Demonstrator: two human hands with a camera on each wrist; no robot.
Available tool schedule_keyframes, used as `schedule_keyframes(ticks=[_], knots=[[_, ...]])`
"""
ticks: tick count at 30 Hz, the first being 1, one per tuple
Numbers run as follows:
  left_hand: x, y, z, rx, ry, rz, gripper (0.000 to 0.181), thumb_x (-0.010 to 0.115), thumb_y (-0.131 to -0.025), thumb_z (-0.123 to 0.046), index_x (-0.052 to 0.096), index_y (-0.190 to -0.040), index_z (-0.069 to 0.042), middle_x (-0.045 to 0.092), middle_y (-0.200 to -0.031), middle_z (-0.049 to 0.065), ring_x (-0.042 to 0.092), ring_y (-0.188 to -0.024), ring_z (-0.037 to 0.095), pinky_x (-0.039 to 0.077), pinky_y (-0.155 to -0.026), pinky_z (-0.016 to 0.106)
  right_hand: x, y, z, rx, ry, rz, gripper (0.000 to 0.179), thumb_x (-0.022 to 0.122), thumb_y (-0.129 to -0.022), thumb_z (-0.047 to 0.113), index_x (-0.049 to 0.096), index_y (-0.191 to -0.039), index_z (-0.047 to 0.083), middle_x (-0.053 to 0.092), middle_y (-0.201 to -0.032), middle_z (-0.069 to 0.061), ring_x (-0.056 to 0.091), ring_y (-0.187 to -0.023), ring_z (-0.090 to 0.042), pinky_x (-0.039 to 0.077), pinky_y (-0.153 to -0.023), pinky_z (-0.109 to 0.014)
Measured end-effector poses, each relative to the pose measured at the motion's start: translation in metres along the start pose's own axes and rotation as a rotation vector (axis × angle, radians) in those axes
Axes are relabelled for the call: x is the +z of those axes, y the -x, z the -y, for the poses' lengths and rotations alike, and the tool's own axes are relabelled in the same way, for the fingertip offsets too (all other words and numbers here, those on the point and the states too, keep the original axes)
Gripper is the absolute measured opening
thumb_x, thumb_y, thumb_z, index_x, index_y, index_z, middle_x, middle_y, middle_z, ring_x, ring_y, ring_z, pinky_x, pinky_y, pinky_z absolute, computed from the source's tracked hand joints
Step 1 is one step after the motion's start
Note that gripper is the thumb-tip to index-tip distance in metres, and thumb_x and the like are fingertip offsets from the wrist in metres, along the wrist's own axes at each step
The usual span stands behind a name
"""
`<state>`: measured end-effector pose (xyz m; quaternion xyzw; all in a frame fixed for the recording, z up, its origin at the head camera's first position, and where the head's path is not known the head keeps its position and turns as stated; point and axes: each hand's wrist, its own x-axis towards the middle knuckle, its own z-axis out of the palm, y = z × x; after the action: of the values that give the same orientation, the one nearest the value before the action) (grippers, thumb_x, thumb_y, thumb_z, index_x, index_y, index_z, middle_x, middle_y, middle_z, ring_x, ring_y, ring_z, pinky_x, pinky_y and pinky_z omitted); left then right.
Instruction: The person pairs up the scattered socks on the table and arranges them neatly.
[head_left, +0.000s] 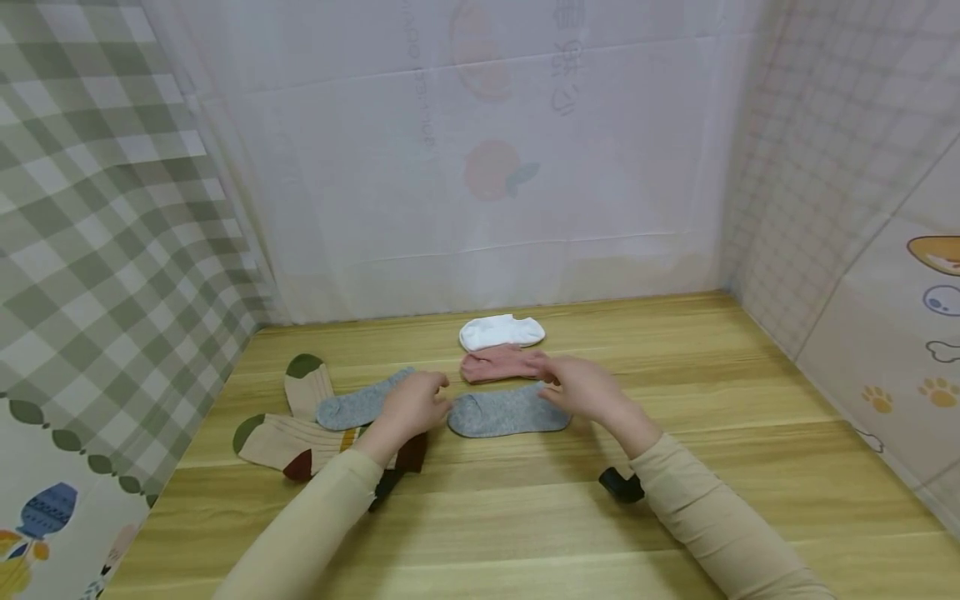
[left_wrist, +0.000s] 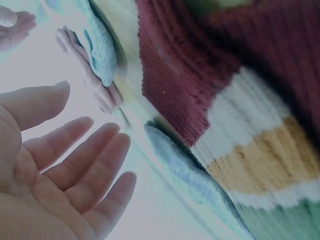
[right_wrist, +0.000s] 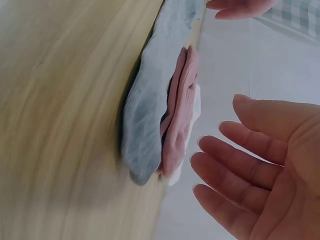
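My left hand (head_left: pixel 411 407), its fingers spread and loosely bent in the left wrist view, hovers over the right end of a grey sock (head_left: pixel 352 408). My right hand (head_left: pixel 592 396) is over the right end of another grey sock (head_left: pixel 498 415), which lies flat in the middle; its palm holds nothing in the right wrist view. Just behind that sock lies a folded pink sock (head_left: pixel 495 365), with a white low-cut sock (head_left: pixel 501 332) behind it. Cream ribbed socks with green toes (head_left: pixel 273 442) lie under and beside the left grey sock, partly hidden by my left arm.
The socks rest on a wood-grain table (head_left: pixel 480 533). A white printed sheet (head_left: pixel 360 192) hangs along the back edge, a green checked cloth (head_left: pixel 97 167) on the left and a patterned sheet (head_left: pixel 847 275) on the right. Black parts (head_left: pixel 621 485) show under the wrists.
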<state>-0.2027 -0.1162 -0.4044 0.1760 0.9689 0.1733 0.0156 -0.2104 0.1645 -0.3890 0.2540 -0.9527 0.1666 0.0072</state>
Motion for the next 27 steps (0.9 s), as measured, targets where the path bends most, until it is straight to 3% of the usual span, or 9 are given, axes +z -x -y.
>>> schedule_keyframes(ticks=[4, 7, 18, 27], knots=[[-0.002, 0.006, 0.001, 0.018, -0.059, -0.060, 0.033, 0.074, -0.090, -0.020, 0.069, -0.118, -0.002, 0.070, -0.096, 0.010, 0.065, -0.083, 0.024, 0.055, -0.074, 0.043, 0.000, -0.002, 0.007, -0.031, -0.004, -0.031, 0.044, 0.074, -0.090, 0.019, 0.062, -0.128, 0.001, 0.070, -0.108, -0.012, 0.066, -0.101, -0.030, 0.052, -0.086, -0.046], [-0.003, 0.010, 0.001, 0.031, -0.113, -0.118, 0.034, 0.076, -0.089, -0.021, 0.069, -0.117, -0.003, 0.069, -0.092, 0.008, 0.065, -0.082, 0.024, 0.055, -0.073, 0.043, 0.001, -0.003, 0.011, -0.051, -0.004, -0.057, 0.040, 0.074, -0.091, 0.019, 0.063, -0.125, 0.000, 0.069, -0.107, -0.011, 0.066, -0.101, -0.030, 0.052, -0.087, -0.046], [-0.012, 0.024, -0.001, 0.149, -0.223, -0.369, 0.036, 0.082, -0.082, -0.020, 0.071, -0.112, -0.003, 0.070, -0.101, 0.013, 0.066, -0.089, 0.031, 0.055, -0.075, 0.046, 0.005, -0.004, 0.021, -0.127, 0.024, -0.200, 0.026, 0.077, -0.088, 0.018, 0.068, -0.109, 0.007, 0.070, -0.104, -0.007, 0.066, -0.094, -0.025, 0.054, -0.078, -0.042], [-0.022, 0.035, -0.007, 0.189, -0.253, -0.484, 0.039, 0.083, -0.082, -0.018, 0.070, -0.115, -0.004, 0.070, -0.105, 0.013, 0.066, -0.095, 0.032, 0.052, -0.083, 0.049, 0.004, -0.008, 0.033, -0.225, 0.068, -0.340, 0.031, 0.080, -0.086, 0.019, 0.068, -0.113, 0.009, 0.069, -0.111, -0.006, 0.066, -0.099, -0.028, 0.053, -0.084, -0.045]])
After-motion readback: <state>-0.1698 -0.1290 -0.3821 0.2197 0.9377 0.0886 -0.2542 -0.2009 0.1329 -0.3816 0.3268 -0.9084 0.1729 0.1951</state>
